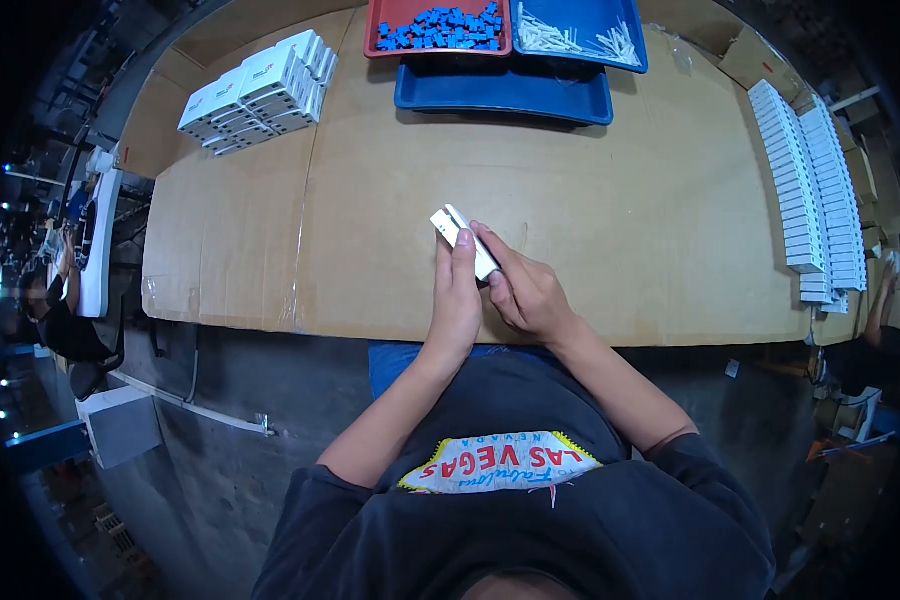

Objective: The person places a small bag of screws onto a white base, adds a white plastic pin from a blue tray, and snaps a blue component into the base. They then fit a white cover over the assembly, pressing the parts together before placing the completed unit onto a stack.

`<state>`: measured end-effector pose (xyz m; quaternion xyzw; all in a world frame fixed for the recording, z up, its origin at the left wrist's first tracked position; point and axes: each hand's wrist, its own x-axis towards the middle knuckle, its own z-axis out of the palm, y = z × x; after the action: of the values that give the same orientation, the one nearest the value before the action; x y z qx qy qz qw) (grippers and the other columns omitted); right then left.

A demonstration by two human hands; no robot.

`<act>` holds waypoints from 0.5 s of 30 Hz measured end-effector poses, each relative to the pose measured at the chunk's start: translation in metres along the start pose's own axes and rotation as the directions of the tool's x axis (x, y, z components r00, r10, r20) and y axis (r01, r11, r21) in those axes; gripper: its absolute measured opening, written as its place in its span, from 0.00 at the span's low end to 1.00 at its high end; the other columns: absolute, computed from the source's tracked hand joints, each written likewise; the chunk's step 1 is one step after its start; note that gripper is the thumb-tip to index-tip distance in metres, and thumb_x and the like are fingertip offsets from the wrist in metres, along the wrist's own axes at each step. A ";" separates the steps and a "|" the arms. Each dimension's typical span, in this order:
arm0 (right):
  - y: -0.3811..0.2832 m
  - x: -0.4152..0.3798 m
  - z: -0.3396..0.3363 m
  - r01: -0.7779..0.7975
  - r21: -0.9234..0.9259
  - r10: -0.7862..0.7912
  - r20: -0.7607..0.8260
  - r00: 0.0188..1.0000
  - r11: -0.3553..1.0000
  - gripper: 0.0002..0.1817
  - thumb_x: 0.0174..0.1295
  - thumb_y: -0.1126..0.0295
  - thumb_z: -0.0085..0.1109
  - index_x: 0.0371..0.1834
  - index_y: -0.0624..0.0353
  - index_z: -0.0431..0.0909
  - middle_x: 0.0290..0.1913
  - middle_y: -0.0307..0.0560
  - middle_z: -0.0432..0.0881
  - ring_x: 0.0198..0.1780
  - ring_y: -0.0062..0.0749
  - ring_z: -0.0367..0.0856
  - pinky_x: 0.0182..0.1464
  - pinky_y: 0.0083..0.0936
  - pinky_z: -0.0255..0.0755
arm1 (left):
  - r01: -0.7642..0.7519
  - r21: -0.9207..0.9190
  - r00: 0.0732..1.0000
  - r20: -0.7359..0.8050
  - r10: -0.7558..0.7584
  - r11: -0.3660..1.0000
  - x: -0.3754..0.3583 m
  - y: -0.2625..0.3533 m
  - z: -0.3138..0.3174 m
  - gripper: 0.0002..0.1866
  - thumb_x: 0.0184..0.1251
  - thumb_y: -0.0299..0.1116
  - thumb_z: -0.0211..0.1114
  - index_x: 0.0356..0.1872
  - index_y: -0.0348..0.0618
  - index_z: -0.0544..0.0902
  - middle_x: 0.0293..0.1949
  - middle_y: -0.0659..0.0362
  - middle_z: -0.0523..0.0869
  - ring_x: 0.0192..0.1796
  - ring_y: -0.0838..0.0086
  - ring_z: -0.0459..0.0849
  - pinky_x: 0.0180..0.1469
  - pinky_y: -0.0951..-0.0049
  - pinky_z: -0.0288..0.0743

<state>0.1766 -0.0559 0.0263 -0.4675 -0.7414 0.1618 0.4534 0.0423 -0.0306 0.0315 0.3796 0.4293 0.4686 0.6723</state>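
Both of my hands grip one small white box-shaped piece point(485, 264) above the front part of the cardboard-covered table point(390, 190). A dark slot and small dark marks show near its upper left end. My left hand point(457, 290) is wrapped along its left side, with the thumb lying on top. My right hand point(528, 293) holds its right side, fingers curled round the lower end. The palms and fingers hide much of the piece. It is tilted, its upper end pointing to the far left.
A red tray point(370, 50) of blue parts and a blue tray point(642, 60) of white sticks stand at the back, behind another blue tray point(505, 100). White boxes are stacked at left point(260, 90). Rows of white pieces point(805, 200) line the right edge. Other people sit at both sides.
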 end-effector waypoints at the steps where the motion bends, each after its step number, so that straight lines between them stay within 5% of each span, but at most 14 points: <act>1: -0.001 0.000 0.000 0.005 -0.015 -0.005 0.011 1.000 1.000 0.28 0.72 0.75 0.54 0.74 0.72 0.70 0.65 0.68 0.83 0.56 0.55 0.90 0.54 0.38 0.86 | 0.001 -0.006 1.000 0.005 -0.001 1.000 0.000 0.000 -0.001 0.27 0.88 0.54 0.47 0.69 0.42 0.71 0.54 0.59 0.78 0.57 0.77 0.77 0.59 0.71 0.75; 10: -0.006 -0.005 0.006 0.068 -0.089 -0.068 -0.004 0.998 0.994 0.26 0.72 0.76 0.52 0.72 0.76 0.70 0.65 0.70 0.82 0.54 0.54 0.91 0.50 0.39 0.87 | 0.005 0.041 0.999 -0.041 -0.004 0.999 -0.008 0.002 -0.001 0.24 0.90 0.50 0.43 0.64 0.38 0.72 0.48 0.58 0.78 0.51 0.76 0.75 0.56 0.71 0.71; 15: -0.008 -0.005 0.008 0.098 -0.096 -0.101 -0.033 0.994 0.991 0.26 0.73 0.76 0.52 0.72 0.77 0.71 0.65 0.70 0.82 0.55 0.55 0.90 0.51 0.38 0.87 | -0.033 0.027 0.998 -0.050 0.035 0.999 -0.007 -0.010 -0.007 0.27 0.87 0.58 0.46 0.58 0.43 0.76 0.44 0.63 0.80 0.46 0.81 0.78 0.48 0.75 0.75</act>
<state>0.1662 -0.0629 0.0247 -0.4539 -0.7619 0.0949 0.4522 0.0378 -0.0388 0.0215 0.3838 0.4456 0.4837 0.6482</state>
